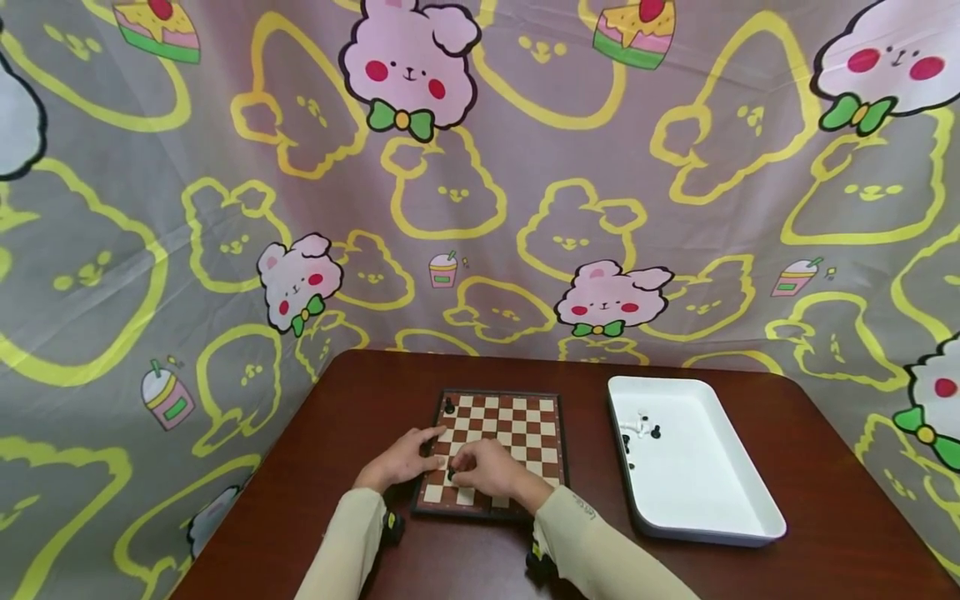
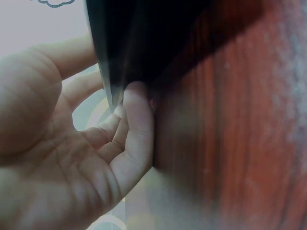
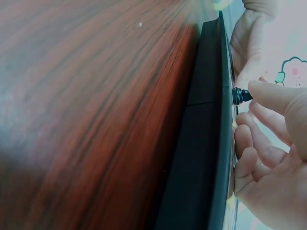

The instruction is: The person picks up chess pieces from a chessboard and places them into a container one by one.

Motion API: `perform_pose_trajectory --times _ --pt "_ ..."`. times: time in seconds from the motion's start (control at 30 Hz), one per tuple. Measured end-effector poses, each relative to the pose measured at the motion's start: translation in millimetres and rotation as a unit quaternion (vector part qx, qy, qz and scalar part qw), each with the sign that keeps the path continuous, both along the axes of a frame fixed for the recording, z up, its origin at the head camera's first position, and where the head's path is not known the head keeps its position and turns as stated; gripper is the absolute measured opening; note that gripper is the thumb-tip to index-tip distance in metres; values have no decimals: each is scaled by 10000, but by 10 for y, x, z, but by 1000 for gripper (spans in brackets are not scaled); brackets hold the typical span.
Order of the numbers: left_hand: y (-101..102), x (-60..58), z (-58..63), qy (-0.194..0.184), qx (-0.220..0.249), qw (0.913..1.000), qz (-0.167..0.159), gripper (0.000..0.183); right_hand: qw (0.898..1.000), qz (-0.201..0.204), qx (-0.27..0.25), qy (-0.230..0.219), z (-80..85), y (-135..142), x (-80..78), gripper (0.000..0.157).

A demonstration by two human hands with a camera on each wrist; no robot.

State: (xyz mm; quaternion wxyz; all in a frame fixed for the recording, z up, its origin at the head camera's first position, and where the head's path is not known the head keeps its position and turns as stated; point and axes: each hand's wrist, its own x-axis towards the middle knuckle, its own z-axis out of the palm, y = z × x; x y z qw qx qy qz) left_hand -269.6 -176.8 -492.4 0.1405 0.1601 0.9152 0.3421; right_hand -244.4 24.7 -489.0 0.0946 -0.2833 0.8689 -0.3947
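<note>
Item: black chess piece (image 3: 238, 95), pinched in right hand (image 1: 483, 469) fingertips on chessboard (image 1: 525, 429) near edge; left hand (image 1: 401, 458), fingers relaxed, steadies the board's side; risk: piece tipping, board sliding on table (image 1: 825, 467).

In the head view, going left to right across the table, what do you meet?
Left hand at the board's left edge → right hand pinching a black chess piece on the chessboard → white tray holding a few pieces.
</note>
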Motion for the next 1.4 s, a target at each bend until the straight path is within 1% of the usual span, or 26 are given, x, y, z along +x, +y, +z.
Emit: perform_pose_trajectory --times 0.1,0.33,0.5,0.6,0.73,0.87,1.0,1.17,1.3,1.4 --pt "10 12 -14 -16 51 10000 -3 57 10000 -45 10 -32 9 -13 22 12" --pt "44 19 -30 -20 39 9999 -94 57 9997 -75 114 179 -11 -44 58 14" --pt "62 15 -31 27 1 9999 -114 57 9997 -159 95 177 -15 -48 72 6" --pt "71 10 -24 48 -21 9999 -102 57 9996 -181 87 174 -15 -40 66 5" --pt "79 -3 -17 23 -18 10000 -75 58 9997 -96 99 196 -26 -3 37 4" --pt "79 -13 -17 -4 -9 10000 -34 57 9998 9 -65 192 -4 64 39 5" --pt "70 -13 -18 9 37 10000 -10 56 9995 4 -276 147 80 163 61 5" --pt "45 -14 -17 39 41 10000 -5 57 9990 -46 -373 230 238 345 69 6" --pt "10 -5 -11 -70 62 10000 -26 58 9988 -135 -267 400 416 564 67 6" --pt "9 -5 -12 -90 126 9998 -109 58 9978 -352 -128 540 525 798 44 6"
